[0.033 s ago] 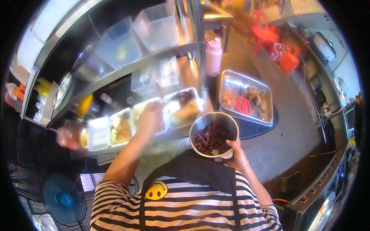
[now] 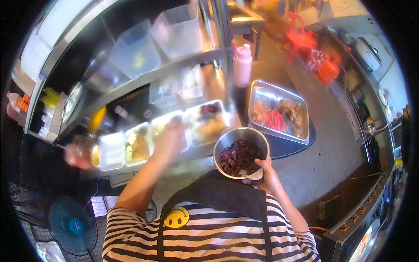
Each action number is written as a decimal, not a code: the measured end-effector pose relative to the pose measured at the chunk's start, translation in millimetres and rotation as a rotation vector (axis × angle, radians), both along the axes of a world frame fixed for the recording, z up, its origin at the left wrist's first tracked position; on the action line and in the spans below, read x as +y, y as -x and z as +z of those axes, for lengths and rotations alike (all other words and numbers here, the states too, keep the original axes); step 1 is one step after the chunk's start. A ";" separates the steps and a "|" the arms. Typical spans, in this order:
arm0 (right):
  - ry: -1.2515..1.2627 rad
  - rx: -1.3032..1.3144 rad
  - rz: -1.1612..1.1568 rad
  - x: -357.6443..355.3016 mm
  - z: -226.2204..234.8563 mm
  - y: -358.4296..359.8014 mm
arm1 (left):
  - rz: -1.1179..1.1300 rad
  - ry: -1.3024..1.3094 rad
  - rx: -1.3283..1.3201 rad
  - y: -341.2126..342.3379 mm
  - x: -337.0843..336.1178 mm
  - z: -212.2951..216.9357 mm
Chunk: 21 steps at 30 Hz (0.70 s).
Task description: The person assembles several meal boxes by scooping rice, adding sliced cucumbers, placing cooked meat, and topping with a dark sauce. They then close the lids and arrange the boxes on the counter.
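My right hand point(image 2: 269, 175) grips a metal pot point(image 2: 221, 140) by the rim and handle side, thumb over the edge. Dark red, chunky pieces of food point(image 2: 239, 158) cover its bottom. My left hand point(image 2: 171, 136) reaches over the row of white foam food boxes; motion smears its fingers, so whether it holds anything is unclear. Beneath and behind it lies a partly hidden foam box point(image 2: 162, 118). The box to its right point(image 2: 192, 140) carries dark red and golden-brown food. To the left, another box point(image 2: 139, 144) holds brown and pale green food, beside a plain white one point(image 2: 111, 150).
Right of the pot, a steel tray point(image 2: 307, 131) holds cooked pieces and red-handled scissors or tongs point(image 2: 276, 120). A pink bottle point(image 2: 242, 67) stands behind it. Clear plastic bins point(image 2: 135, 50) line the shelf. A fan point(image 2: 72, 227) is at lower left, a stove point(image 2: 349, 222) at lower right.
My left hand has shifted very slightly toward me over the foam boxes. The pot in my right hand is almost unmoved.
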State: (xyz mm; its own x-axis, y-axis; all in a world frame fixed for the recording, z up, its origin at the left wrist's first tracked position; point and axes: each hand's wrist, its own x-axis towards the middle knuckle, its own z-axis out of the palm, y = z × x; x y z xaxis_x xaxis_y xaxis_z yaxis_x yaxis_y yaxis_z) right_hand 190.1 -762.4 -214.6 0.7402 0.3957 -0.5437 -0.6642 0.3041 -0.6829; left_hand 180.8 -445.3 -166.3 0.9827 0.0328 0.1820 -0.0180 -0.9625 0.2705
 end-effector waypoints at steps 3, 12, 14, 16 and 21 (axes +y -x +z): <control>0.005 -0.040 0.124 5.9 -1.5 -7.5 | -0.171 0.202 0.169 29.1 -12.8 -13.2; -0.161 -0.066 0.370 30.9 -7.2 -17.8 | 0.060 0.605 0.494 66.1 -22.2 35.6; -0.155 -0.022 0.450 34.3 -4.8 -19.7 | 0.299 0.677 0.508 70.5 -8.7 45.0; -0.155 0.039 0.531 38.6 -14.2 -23.2 | 0.375 0.857 0.508 85.0 10.9 36.5; -0.121 -0.008 0.651 67.6 17.4 -16.2 | 0.385 1.193 0.420 108.4 16.6 5.5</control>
